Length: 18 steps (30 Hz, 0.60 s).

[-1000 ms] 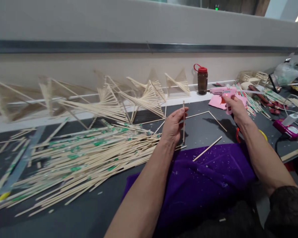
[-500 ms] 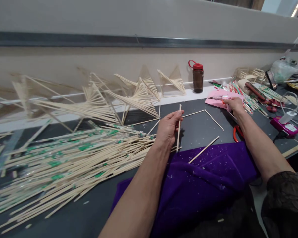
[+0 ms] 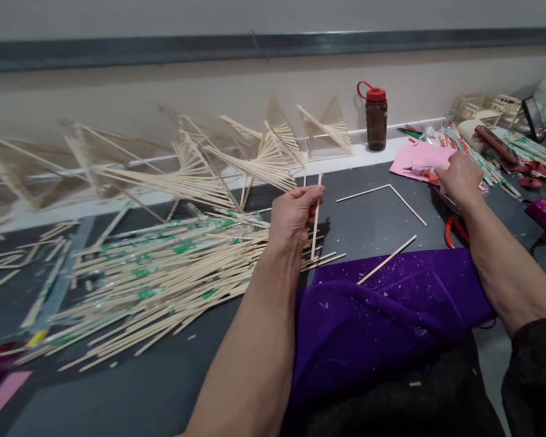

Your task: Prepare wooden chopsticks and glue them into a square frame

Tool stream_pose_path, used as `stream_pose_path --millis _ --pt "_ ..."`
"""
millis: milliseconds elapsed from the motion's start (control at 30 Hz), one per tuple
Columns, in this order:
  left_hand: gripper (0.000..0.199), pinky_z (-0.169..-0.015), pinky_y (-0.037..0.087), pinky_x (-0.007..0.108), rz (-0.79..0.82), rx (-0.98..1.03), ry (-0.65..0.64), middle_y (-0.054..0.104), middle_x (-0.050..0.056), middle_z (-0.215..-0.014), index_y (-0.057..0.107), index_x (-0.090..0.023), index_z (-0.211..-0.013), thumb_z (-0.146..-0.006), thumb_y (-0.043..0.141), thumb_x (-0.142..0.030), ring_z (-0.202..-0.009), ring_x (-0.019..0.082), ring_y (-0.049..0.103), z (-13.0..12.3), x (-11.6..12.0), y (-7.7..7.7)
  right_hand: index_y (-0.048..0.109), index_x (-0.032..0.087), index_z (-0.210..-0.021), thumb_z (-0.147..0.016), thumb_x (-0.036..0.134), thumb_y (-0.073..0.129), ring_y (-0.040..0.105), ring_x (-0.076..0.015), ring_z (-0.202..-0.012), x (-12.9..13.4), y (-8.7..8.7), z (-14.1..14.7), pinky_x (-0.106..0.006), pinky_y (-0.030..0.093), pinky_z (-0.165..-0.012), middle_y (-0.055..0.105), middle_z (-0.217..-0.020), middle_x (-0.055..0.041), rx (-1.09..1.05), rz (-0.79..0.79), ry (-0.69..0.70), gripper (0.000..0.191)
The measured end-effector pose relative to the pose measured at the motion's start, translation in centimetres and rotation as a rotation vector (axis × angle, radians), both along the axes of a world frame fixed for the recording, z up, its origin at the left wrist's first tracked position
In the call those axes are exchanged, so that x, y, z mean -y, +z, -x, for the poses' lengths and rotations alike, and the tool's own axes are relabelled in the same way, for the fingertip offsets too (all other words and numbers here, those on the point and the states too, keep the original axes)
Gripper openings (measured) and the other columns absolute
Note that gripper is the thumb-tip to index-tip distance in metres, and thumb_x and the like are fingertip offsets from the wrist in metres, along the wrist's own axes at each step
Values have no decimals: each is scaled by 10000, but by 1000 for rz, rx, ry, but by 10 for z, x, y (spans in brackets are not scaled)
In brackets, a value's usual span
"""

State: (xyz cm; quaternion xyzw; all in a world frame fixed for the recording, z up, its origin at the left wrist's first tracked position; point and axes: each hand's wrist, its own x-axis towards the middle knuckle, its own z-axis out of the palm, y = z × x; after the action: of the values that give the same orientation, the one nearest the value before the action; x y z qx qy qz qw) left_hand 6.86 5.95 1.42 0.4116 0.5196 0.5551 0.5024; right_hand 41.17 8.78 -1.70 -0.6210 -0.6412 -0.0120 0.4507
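Note:
My left hand (image 3: 295, 212) pinches a thin wooden stick (image 3: 316, 233) between thumb and fingers, holding it roughly upright above the table. At the right, my right hand (image 3: 460, 179) is closed around what looks like a glue gun (image 3: 422, 169), with a clear body, a dark pointed tip facing left and an orange part; the fingers hide its handle. The tip is over a pink sheet (image 3: 404, 159). Between my hands, two sticks meet at a corner in an angled piece (image 3: 389, 186) on the table. Another loose stick (image 3: 386, 260) rests partly on a purple cloth (image 3: 391, 309).
A large pile of wooden sticks (image 3: 186, 267), some in plastic wrappers, spreads to the left. Fan-shaped stick models (image 3: 259, 164) stand along the wall. A brown bottle (image 3: 376, 124) with a red lid is at the back. Red-orange handles (image 3: 452, 230) lie beside my right forearm.
The view has turned left and down. My right hand and the glue gun have shifted slightly right over the pink sheet. My left hand keeps hold of the upright stick.

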Motion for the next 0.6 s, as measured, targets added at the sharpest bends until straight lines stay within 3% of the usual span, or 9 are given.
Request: stream_pose_path --millis 100,200,333,467,600 --pt "181 -327 188 169 10 -63 -5 523 -40 -479 634 -125 -619 -556 765 -232 -356 25 327 0 -2 -6 614 169 -912 -786 276 631 536 -317 -1084 1 25 35 -442 458 -829 625 -959 -124 8 46 -9 166" --pt "139 -314 231 157 48 -75 -37 522 -38 -471 628 -123 -633 -594 736 -202 -339 28 352 -5 -2 -13 630 174 -777 -723 172 671 572 -265 -978 -4 41 84 -369 467 -781 620 -808 -83 -8 117 209 68" --pt "131 -305 270 146 78 -84 -76 543 -29 -494 622 -119 -660 -617 720 -194 -343 39 417 -12 -4 -20 612 160 -624 -671 114 690 600 -177 -731 -7 45 132 -269 455 -622 549 -613 -26 -151 209 452 102" --pt "126 -302 278 143 73 -92 -90 533 -42 -482 609 -125 -658 -632 709 -196 -334 37 415 -17 -8 -23 641 135 -621 -706 105 630 540 -111 -505 0 38 146 -239 400 -492 533 -526 -7 -204 393 559 91" --pt "115 -308 281 157 82 -164 -94 498 -44 -440 596 -128 -630 -651 683 -200 -325 45 400 -18 -9 -26 698 140 -687 -703 104 625 579 -128 -569 5 30 142 -248 410 -549 608 -580 -27 89 459 428 82"
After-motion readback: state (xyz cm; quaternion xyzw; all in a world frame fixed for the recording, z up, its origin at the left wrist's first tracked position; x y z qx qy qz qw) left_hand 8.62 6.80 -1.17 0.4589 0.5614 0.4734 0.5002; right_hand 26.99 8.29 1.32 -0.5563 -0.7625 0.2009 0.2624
